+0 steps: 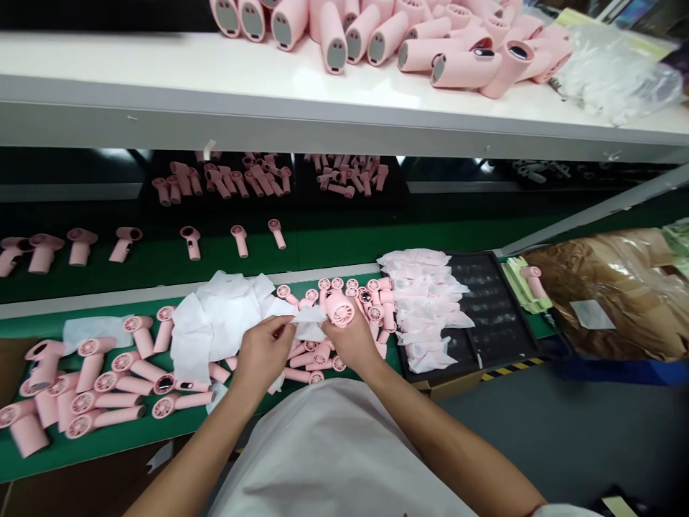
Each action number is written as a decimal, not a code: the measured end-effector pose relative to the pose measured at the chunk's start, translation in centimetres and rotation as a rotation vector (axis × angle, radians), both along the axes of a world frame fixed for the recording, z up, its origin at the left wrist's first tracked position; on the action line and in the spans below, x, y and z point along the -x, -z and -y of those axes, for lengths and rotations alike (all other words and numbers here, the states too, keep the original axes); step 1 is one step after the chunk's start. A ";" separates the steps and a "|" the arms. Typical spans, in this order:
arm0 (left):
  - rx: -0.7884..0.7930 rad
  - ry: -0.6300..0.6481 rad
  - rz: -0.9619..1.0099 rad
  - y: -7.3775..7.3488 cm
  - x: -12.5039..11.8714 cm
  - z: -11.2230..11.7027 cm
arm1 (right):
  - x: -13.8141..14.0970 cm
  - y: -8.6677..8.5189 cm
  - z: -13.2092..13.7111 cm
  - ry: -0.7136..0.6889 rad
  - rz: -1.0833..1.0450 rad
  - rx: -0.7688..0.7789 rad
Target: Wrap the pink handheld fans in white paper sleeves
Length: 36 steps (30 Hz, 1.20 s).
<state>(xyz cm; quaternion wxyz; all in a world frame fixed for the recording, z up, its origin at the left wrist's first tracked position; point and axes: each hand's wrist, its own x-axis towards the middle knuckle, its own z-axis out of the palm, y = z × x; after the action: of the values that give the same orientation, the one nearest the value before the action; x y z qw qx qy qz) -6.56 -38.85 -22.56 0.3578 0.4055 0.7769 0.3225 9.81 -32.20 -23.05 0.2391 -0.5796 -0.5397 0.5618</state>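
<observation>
A pink handheld fan (340,310) is held above the middle of the green bench (108,445), with the fingers of the right hand (352,343) closed around its handle. The left hand (263,352) pinches a white pouch (308,316) that touches the fan, with a heap of pouches (215,323) just to the left and loose fans (97,395) lying around.

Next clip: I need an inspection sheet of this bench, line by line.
Surface: green mat, mostly covered with parts.
Job's things: pink fan and white pouch, held close together.
Clutter: loose fans at left, pouch pile, bagged fans on black tray.
Hands: left hand pinches the white pouch; right hand grips the pink fan.
Cables: nothing seen.
Surroundings: white shelf with more fans above, conveyor behind, brown bag at right.
</observation>
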 end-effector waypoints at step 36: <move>-0.056 0.199 0.242 1.0 0.6 0.4 | -3.2 1.5 1.4 -0.435 -0.223 0.151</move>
<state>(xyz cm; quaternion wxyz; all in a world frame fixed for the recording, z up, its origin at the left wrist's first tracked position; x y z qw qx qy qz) -7.19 -39.27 -23.52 0.4675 0.4485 0.6747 0.3536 13.00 -33.58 -24.55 0.1268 -0.4004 -0.5786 0.6992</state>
